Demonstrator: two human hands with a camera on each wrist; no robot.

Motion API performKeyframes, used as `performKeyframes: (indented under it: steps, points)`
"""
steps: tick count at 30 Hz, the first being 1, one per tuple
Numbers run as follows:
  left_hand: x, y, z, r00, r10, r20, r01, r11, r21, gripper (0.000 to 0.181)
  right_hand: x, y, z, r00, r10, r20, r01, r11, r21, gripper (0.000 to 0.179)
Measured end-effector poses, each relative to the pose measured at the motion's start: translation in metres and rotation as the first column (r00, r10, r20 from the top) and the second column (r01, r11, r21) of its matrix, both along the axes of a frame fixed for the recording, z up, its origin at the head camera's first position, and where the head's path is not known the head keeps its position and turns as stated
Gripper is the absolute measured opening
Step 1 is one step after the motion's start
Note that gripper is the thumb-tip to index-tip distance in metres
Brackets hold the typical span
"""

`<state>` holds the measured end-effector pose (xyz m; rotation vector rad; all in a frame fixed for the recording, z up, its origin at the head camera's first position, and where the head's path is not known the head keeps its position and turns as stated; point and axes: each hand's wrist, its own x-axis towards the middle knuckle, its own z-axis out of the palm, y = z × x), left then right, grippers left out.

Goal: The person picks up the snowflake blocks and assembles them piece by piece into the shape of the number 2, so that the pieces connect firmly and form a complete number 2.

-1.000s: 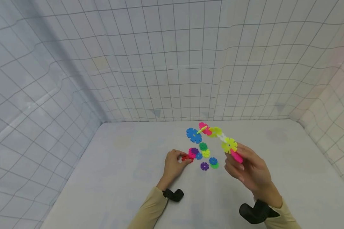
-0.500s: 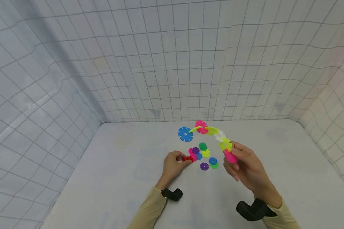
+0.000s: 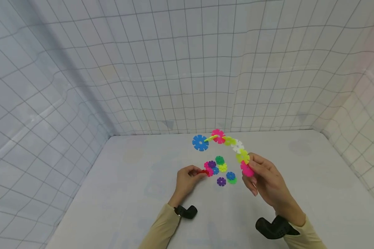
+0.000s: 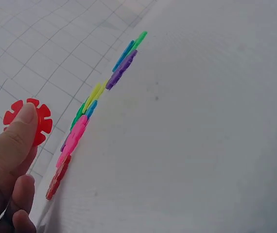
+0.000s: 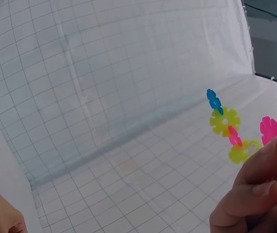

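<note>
Red notched plastic disc (image 4: 45,126) is pinched in the fingers of the left hand (image 3: 187,181); the fingers of the right hand (image 3: 269,180) pinch the pink end (image 3: 247,168) of a multicoloured notched-disc chain (image 3: 229,141) arching leftward from them.

Right hand (image 5: 257,191), near right, grips a chain of notched plastic discs: bright pink disc (image 5: 269,128) at the fingertips; farther left, lower yellow disc (image 5: 237,154), slim pink disc (image 5: 233,135), round yellow disc (image 5: 218,124), edge-on blue disc (image 5: 214,100). Left hand (image 5: 1,212) near left, cropped. White grid-lined sheet (image 5: 129,87) behind.
</note>
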<state>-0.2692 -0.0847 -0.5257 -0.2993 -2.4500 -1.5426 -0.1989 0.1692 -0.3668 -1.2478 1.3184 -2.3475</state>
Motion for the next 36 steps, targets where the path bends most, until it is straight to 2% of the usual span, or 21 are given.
performKeyframes:
  steps: [5,9,14,20,31,36]
  points:
    - [0.0006,0.0001,-0.0024,1.0,0.021,0.0,-0.021,0.998,0.058,0.011,-0.0017,0.001,-0.001,0.992,0.122,0.019,-0.121,0.99,-0.067,0.039]
    - [0.0,0.0009,-0.0022,0.999,0.035,-0.017,-0.034,0.998,0.05,0.013,-0.0032,0.0025,-0.0009,0.969,0.246,0.034,-0.238,0.959,-0.153,0.042]
    - [-0.0013,0.0015,-0.0022,0.999,0.035,-0.035,-0.034,0.999,0.031,0.014,-0.0036,0.0028,0.001,0.942,0.334,0.032,-0.32,0.922,-0.216,0.042]
    - [-0.0021,0.0011,-0.0034,0.999,0.033,-0.043,-0.032,0.999,0.024,0.015,-0.003,0.0024,0.0027,0.928,0.372,0.014,-0.359,0.903,-0.234,0.042]
    - [-0.0035,0.0004,-0.006,0.998,0.044,-0.033,-0.043,0.998,0.035,0.015,-0.0042,-0.0003,0.003,0.921,0.39,-0.009,-0.382,0.896,-0.225,0.04]
    - [-0.0027,-0.0002,-0.0045,0.999,0.047,-0.026,-0.045,0.997,0.059,0.016,-0.0045,-0.0003,0.0021,0.923,0.384,0.012,-0.372,0.9,-0.227,0.041]
